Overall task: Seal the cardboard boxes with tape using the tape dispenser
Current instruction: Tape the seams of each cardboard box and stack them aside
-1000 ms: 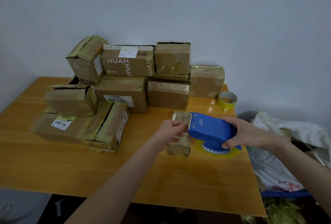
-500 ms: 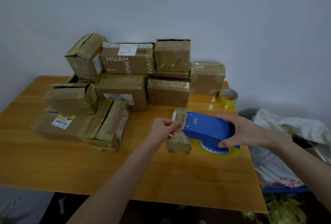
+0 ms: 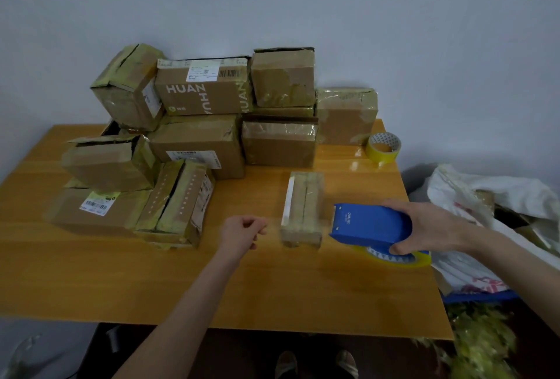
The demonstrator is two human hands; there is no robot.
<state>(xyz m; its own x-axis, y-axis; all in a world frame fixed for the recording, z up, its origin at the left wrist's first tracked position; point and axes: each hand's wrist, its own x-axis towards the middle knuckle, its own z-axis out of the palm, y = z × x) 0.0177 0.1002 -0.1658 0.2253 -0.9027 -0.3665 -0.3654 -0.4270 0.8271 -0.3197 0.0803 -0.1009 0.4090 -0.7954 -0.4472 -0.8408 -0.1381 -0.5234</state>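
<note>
Looking down at a wooden table [image 3: 181, 281]. A small cardboard box [image 3: 303, 206] lies alone toward the right edge, roughly midway between the far and near edges, with its top seam running away from the viewer.

Just right of it, the right hand [image 3: 430, 227] grips a blue tape dispenser [image 3: 372, 224]. The fingers wrap its body and the cutting end points at the box.

Just left of the box, the left hand [image 3: 242, 231] hovers with fingers curled, thumb against forefinger — as if pinching. Blur hides whether a clear tape end is between them.

Taped cardboard boxes [image 3: 197, 145] are piled along the far edge and left side. A spare tape roll [image 3: 383, 146] sits near the far right corner.

The step appears to be laying a strip over the small box. To do it well:
- Anchor the free end firmly on one side face.
- Keep the strip taut and flat across the top.
- Steady the box — it looks light and likely to slide.
- Tilt the blade to cut cleanly.
</note>
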